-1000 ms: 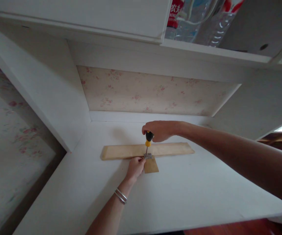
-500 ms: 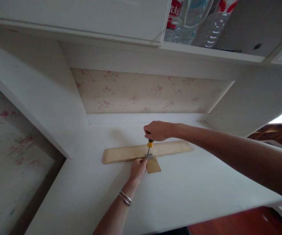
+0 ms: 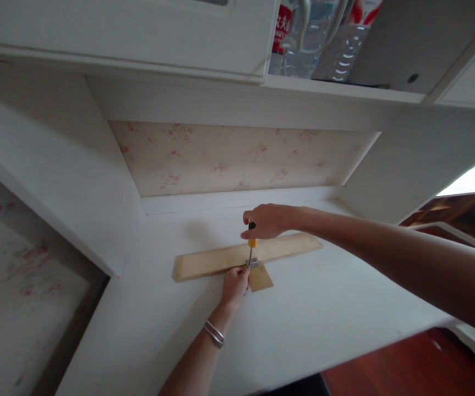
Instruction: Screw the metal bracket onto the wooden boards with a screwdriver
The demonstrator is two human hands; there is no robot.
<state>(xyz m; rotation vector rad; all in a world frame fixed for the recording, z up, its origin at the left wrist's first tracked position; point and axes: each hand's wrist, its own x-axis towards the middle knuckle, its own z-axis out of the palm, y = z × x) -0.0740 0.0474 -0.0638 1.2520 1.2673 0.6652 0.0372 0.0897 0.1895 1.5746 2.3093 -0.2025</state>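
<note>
A long pale wooden board (image 3: 208, 260) lies flat on the white desk (image 3: 311, 324). A small square wooden piece (image 3: 261, 277) sits against its near edge, joined by a small metal hinge (image 3: 252, 263). My right hand (image 3: 267, 220) is closed round the black and yellow handle of a screwdriver (image 3: 251, 242), which stands upright with its tip on the hinge. My left hand (image 3: 234, 285), with bracelets on the wrist, pinches at the hinge's left side and holds the small piece down.
The desk sits in a white alcove with floral wallpaper (image 3: 237, 157) at the back and side panels left and right. A shelf above holds plastic water bottles (image 3: 307, 38). Reddish wood floor (image 3: 410, 366) shows at the lower right.
The view has tilted and shifted a little. My right hand has turned slightly on the screwdriver handle, hiding more of it. My left hand stays at the hinge.
</note>
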